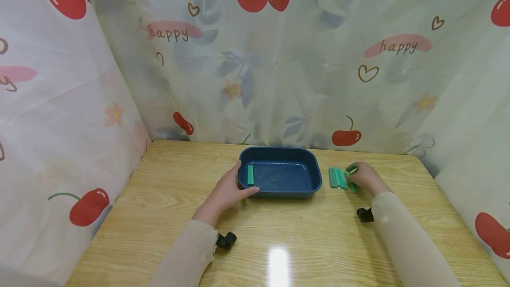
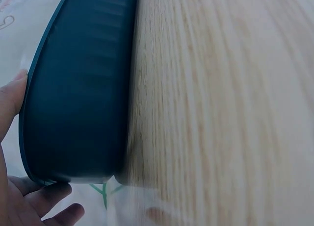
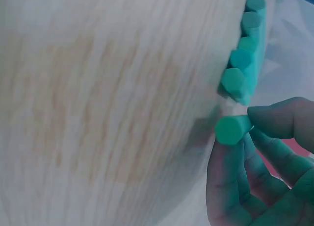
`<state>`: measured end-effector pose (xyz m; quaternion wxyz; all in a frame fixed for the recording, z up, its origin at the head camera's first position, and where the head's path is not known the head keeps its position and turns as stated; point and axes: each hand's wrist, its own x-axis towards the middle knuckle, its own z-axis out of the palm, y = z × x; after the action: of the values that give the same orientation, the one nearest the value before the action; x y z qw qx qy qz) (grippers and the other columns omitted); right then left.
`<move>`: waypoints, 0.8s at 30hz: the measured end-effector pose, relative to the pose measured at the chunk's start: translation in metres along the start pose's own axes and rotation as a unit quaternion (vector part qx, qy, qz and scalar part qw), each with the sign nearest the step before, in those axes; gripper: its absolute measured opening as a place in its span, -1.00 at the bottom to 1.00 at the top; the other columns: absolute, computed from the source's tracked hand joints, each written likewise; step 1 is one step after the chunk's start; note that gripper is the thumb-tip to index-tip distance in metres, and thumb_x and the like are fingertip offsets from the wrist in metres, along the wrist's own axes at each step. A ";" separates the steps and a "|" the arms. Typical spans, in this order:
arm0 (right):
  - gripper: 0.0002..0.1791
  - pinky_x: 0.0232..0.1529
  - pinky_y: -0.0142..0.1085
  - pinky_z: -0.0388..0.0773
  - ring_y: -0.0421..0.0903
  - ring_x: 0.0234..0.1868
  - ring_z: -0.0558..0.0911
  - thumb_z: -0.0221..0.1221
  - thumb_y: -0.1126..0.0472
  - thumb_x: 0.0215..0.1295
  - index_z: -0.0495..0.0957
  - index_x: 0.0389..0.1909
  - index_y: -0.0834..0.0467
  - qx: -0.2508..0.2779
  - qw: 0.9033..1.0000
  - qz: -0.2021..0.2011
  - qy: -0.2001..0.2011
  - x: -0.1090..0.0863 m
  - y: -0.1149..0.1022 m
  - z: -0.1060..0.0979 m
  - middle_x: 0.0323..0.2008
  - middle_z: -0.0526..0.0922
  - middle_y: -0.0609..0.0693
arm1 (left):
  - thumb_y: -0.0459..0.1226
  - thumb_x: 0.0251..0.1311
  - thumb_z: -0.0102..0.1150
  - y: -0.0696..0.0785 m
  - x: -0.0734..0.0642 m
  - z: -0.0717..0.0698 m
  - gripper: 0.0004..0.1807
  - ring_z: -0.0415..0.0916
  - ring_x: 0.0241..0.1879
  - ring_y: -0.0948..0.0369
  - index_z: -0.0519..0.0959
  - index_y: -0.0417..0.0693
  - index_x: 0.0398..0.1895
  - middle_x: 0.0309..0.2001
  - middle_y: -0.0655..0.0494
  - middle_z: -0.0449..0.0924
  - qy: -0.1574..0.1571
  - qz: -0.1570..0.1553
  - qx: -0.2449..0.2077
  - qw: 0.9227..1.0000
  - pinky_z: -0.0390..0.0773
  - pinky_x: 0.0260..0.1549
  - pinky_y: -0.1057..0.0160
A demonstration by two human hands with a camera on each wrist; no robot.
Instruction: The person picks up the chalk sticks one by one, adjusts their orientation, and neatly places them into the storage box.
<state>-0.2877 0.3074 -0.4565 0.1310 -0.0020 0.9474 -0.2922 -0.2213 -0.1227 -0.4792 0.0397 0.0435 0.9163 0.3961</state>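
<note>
While the right hand (image 1: 365,178) pinches one green stick (image 3: 229,130), the left hand (image 1: 228,190) grips the left end of the blue tray (image 1: 284,195)

At least five loose sticks (image 1: 338,178) lie alongside; past a gap, the tray, two inside sticks (image 1: 250,175) within, stands near the far edge of the table (image 1: 303,234).

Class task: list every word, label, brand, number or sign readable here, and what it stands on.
"happy": pink patch left of centre on the back curtain.
"happy": pink patch right of centre on the same curtain.
"y": pink patch at the far left on the side curtain; the rest is cut off.
Brown mark in the left wrist view's upper-left corner: too blurred to read.
Blue tray, green sticks: no readable text.
</note>
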 end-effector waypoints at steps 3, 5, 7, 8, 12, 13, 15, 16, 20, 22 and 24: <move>-0.46 -0.17 -0.08 0.59 0.08 -0.19 0.60 0.16 0.32 0.28 0.38 0.24 0.50 0.028 1.000 -0.003 -0.008 -0.005 -0.001 -0.001 -0.12 0.61 0.31 | 0.17 0.08 0.42 0.000 0.000 0.000 0.20 0.03 0.52 -0.05 -0.08 0.00 0.63 0.56 -0.06 0.04 -0.001 0.000 -0.001 1.000 0.18 0.40 -0.14; -0.44 -0.20 -0.11 0.61 0.03 -0.24 0.60 0.15 0.33 0.28 0.35 0.28 0.49 0.052 0.999 -0.003 -0.011 -0.007 -0.001 -0.002 -0.16 0.62 0.27 | 0.17 0.08 0.42 0.001 0.000 0.000 0.20 0.03 0.52 -0.05 -0.08 0.00 0.63 0.56 -0.06 0.04 -0.002 -0.002 -0.003 1.000 0.18 0.40 -0.14; -0.42 -0.22 -0.12 0.63 0.00 -0.27 0.60 0.14 0.35 0.28 0.32 0.30 0.48 0.073 0.997 -0.004 -0.013 -0.009 -0.002 -0.002 -0.19 0.61 0.23 | 0.17 0.08 0.42 0.001 -0.001 -0.001 0.20 0.03 0.52 -0.06 -0.08 0.00 0.63 0.56 -0.07 0.04 -0.003 -0.003 -0.003 1.000 0.18 0.40 -0.15; -0.41 -0.22 -0.12 0.64 -0.01 -0.29 0.60 0.13 0.36 0.28 0.31 0.31 0.48 0.083 0.996 -0.004 -0.013 -0.010 -0.002 -0.002 -0.20 0.61 0.23 | 0.17 0.08 0.42 0.001 -0.001 -0.001 0.20 0.03 0.52 -0.06 -0.08 0.01 0.63 0.56 -0.07 0.04 -0.003 -0.004 -0.003 1.000 0.18 0.40 -0.15; -0.42 -0.24 -0.14 0.66 -0.03 -0.29 0.59 0.13 0.37 0.28 0.31 0.31 0.48 0.098 0.995 -0.007 -0.011 -0.015 -0.005 -0.002 -0.19 0.57 0.21 | 0.17 0.09 0.41 0.001 -0.001 0.000 0.20 0.03 0.52 -0.06 -0.08 0.00 0.63 0.56 -0.07 0.04 -0.004 -0.002 0.000 1.000 0.18 0.40 -0.15; -0.42 -0.23 -0.14 0.66 -0.02 -0.28 0.59 0.13 0.37 0.28 0.31 0.31 0.48 0.102 0.995 -0.009 -0.010 -0.016 -0.006 -0.002 -0.18 0.57 0.22 | 0.17 0.09 0.41 0.000 0.000 0.000 0.19 0.03 0.52 -0.06 -0.08 0.00 0.63 0.56 -0.07 0.04 -0.004 -0.001 -0.001 1.000 0.18 0.40 -0.15; -0.43 -0.22 -0.15 0.66 -0.02 -0.25 0.59 0.13 0.37 0.29 0.31 0.30 0.48 0.107 0.994 -0.013 -0.008 -0.018 -0.008 -0.003 -0.16 0.56 0.22 | 0.17 0.09 0.41 0.000 0.000 0.000 0.19 0.03 0.52 -0.06 -0.08 0.01 0.63 0.56 -0.06 0.04 -0.004 -0.002 -0.001 1.000 0.18 0.40 -0.14; -0.43 -0.21 -0.16 0.65 -0.02 -0.24 0.59 0.12 0.37 0.29 0.31 0.31 0.48 0.112 0.994 -0.014 -0.007 -0.020 -0.009 -0.003 -0.15 0.55 0.22 | 0.17 0.09 0.41 0.000 0.000 0.000 0.19 0.03 0.52 -0.06 -0.08 0.01 0.63 0.56 -0.06 0.04 -0.004 -0.002 -0.001 1.000 0.17 0.40 -0.14; -0.43 -0.20 -0.20 0.65 -0.04 -0.24 0.60 0.12 0.37 0.31 0.28 0.31 0.48 0.142 0.990 -0.021 -0.005 -0.025 -0.013 -0.005 -0.17 0.55 0.20 | 0.17 0.10 0.41 -0.001 0.000 0.000 0.19 0.03 0.52 -0.06 -0.09 0.01 0.63 0.56 -0.06 0.04 -0.004 -0.001 0.000 1.000 0.17 0.40 -0.14; -0.43 -0.19 -0.21 0.66 -0.05 -0.24 0.60 0.12 0.37 0.34 0.26 0.33 0.48 0.162 0.986 -0.024 -0.004 -0.026 -0.015 -0.006 -0.17 0.55 0.19 | 0.17 0.10 0.41 -0.001 0.001 0.000 0.19 0.03 0.52 -0.06 -0.09 0.01 0.63 0.56 -0.07 0.03 -0.004 0.001 0.000 1.000 0.17 0.40 -0.15; -0.42 -0.17 -0.18 0.66 -0.05 -0.25 0.60 0.11 0.37 0.35 0.24 0.34 0.48 0.181 0.983 -0.027 -0.001 -0.028 -0.017 -0.007 -0.15 0.55 0.19 | 0.17 0.10 0.41 -0.001 0.001 0.000 0.19 0.03 0.52 -0.06 -0.09 0.01 0.63 0.56 -0.07 0.03 -0.003 0.001 0.000 1.000 0.18 0.40 -0.15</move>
<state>-0.2635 0.2990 -0.4346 0.1217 -0.0045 0.8785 -0.4620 -0.2225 -0.1234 -0.4803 0.0422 0.0456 0.9162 0.3960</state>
